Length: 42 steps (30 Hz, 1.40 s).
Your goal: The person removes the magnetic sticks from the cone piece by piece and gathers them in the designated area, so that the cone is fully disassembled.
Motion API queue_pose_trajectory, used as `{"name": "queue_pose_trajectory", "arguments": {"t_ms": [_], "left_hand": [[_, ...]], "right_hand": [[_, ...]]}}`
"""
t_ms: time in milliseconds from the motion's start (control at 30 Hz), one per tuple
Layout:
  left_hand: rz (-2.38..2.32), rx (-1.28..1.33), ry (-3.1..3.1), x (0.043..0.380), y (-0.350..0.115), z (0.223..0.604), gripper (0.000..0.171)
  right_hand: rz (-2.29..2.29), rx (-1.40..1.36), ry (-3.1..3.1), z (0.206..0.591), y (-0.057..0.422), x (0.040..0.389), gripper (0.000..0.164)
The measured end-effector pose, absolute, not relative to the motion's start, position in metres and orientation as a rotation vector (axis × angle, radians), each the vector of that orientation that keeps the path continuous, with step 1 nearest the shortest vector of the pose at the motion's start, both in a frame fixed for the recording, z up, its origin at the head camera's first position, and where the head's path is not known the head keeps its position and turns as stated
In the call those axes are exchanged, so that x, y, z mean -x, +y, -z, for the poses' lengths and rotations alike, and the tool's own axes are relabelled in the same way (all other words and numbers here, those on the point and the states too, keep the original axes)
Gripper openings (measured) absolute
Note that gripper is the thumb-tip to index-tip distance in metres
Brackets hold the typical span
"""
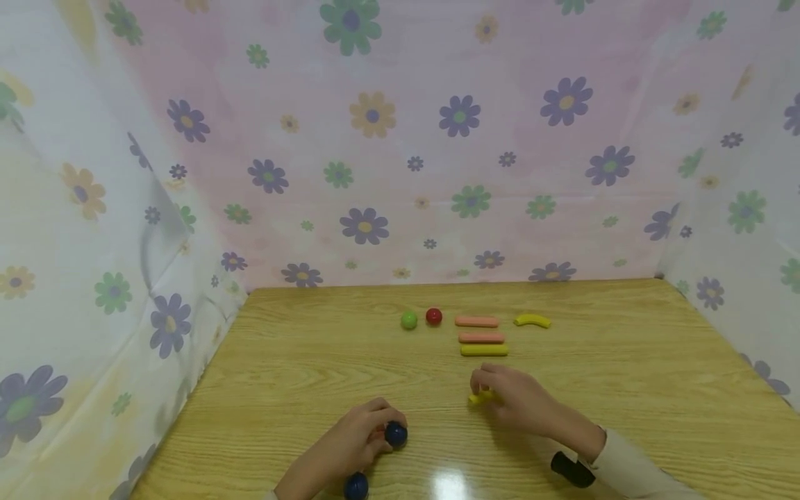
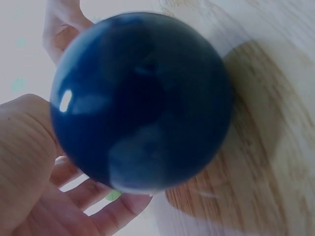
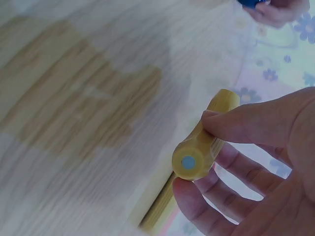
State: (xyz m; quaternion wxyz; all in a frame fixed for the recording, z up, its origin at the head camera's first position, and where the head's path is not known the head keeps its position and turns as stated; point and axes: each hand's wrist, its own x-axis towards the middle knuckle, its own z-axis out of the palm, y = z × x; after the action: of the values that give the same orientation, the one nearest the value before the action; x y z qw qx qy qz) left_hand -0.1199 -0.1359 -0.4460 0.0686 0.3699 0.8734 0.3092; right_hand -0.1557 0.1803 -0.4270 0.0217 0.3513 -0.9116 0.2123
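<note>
In the head view my left hand (image 1: 357, 436) grips a dark blue ball (image 1: 396, 434) between fingers and thumb, low over the wooden table. A second dark blue ball (image 1: 356, 486) lies close by its wrist. One blue ball (image 2: 140, 101) fills the left wrist view and hides part of the hand; which of the two it is, I cannot tell. My right hand (image 1: 519, 401) pinches a short yellow rod (image 3: 224, 101) between thumb and fingers. The rod looks bent, and a grey-blue disc shows in its near end.
Beyond the hands lie a green ball (image 1: 409, 320), a red ball (image 1: 434, 317), two salmon rods (image 1: 477, 321), a straight yellow rod (image 1: 484, 351) and a curved yellow rod (image 1: 532, 321). Flowered cloth (image 1: 412, 139) walls the table (image 1: 300, 347) at the back and sides.
</note>
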Motion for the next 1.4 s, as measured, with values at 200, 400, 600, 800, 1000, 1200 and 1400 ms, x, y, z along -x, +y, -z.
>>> {"name": "queue_pose_trajectory", "arguments": {"t_ms": [200, 400, 600, 800, 1000, 1200, 1400], "left_hand": [[-0.949, -1.076, 2.602, 0.12, -0.137, 0.447, 0.035], [-0.952, -1.11, 2.602, 0.12, -0.135, 0.447, 0.035], [-0.941, -1.088, 2.597, 0.122, -0.136, 0.447, 0.036], [-0.942, -1.119, 2.603, 0.124, -0.134, 0.447, 0.035], [-0.939, -1.136, 2.6, 0.122, -0.133, 0.447, 0.035], [-0.939, -1.145, 2.616, 0.123, -0.132, 0.447, 0.035], [-0.938, -1.122, 2.62, 0.124, -0.133, 0.446, 0.034]], "right_hand": [[-0.663, -1.047, -2.825, 0.426, 0.2, 0.161, 0.036], [-0.636, -0.992, -2.807, 0.42, 0.22, 0.168, 0.035], [-0.607, -0.963, -2.755, 0.42, 0.234, 0.177, 0.032], [-0.609, -0.906, -2.715, 0.426, 0.251, 0.194, 0.032], [-0.634, -0.873, -2.743, 0.432, 0.265, 0.211, 0.027], [-0.603, -0.823, -2.772, 0.436, 0.272, 0.228, 0.025], [-0.612, -0.778, -2.812, 0.445, 0.276, 0.243, 0.023]]}}
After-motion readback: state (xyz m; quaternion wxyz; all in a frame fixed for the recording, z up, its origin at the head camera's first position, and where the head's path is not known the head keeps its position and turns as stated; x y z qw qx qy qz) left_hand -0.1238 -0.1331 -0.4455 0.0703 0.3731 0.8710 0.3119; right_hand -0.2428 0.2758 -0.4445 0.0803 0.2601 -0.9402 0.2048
